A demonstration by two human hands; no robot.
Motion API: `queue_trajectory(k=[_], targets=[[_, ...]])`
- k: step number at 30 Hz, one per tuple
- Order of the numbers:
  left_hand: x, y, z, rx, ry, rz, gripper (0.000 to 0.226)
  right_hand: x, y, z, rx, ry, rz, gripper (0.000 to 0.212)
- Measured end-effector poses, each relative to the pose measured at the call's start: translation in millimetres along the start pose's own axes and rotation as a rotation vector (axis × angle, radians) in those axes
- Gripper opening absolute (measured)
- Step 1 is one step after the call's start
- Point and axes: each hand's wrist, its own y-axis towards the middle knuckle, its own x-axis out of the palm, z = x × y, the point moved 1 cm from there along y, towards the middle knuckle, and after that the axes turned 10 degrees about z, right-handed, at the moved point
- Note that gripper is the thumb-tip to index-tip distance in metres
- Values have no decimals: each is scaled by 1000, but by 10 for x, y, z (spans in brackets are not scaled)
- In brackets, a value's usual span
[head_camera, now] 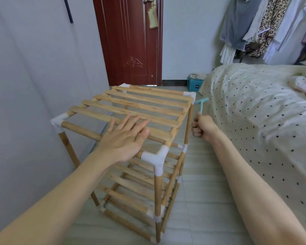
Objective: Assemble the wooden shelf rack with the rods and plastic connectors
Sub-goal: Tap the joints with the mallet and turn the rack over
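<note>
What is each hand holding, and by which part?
Right hand grips the small teal hammer by its handle's lower end. Left hand lies flat on the rack's top slats.

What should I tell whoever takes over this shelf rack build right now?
Left hand: flat on the top slats of the rack, steadying it.
Right hand: grip closed on a small teal hammer, raised beside the far right corner connector.
Done: the rack stands upright, several tiers slatted, corner connectors on.
Left: probably tap that corner connector home, then check the other joints.
</note>
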Motion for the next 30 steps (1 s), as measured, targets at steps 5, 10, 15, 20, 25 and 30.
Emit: queue_trajectory(k=[5,10,15,20,25,30], targets=[[19,13,20,-8,-12,4,55,-2,4,15,86,367,245,32],[8,8,32,-22,-13,-2,53,105,-76,17,0,250,116,32],[15,26,49,-36,-25,14,52,-129,-23,356,106,183,145,35],[44,40,52,-50,-27,57,55,-396,-184,880,151,152,307,34],[112,201,125,-159,-23,131,49,-429,-633,1015,-60,91,-53,36],[187,598,523,-298,69,147,48,-533,-907,869,-103,39,-127,35]])
